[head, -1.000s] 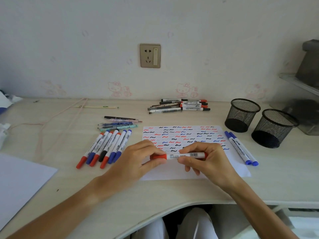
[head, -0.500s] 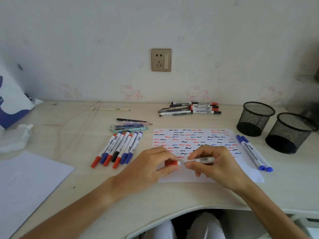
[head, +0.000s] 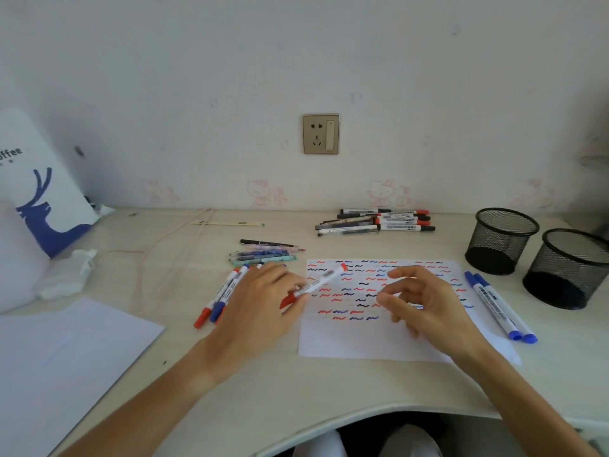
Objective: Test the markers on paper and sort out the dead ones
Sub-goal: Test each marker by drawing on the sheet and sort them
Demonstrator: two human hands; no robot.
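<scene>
My left hand [head: 260,308] grips a red marker [head: 321,281] by its capped end, the white barrel slanting up and right over the test paper [head: 379,338]. That sheet is covered with red, blue and black squiggles. My right hand [head: 425,301] hovers over the paper with its fingers loosely curled and holds nothing. A row of red and blue markers [head: 220,298] lies left of the paper, partly hidden under my left hand. Two blue markers [head: 497,306] lie to the right of the sheet. Another marker pile [head: 379,221] sits near the wall.
Two black mesh cups [head: 502,240] [head: 566,268] stand at the right. Thin pens [head: 267,252] lie above the marker row. A blank sheet [head: 59,364] lies at the left front, with a crumpled tissue [head: 66,275], a white bag [head: 43,192] and a pink cord [head: 171,245] behind it.
My right hand has let go of the red marker and drawn back to the right. My left hand now holds the marker alone and has swung it leftward, tilted. The camera has turned left.
</scene>
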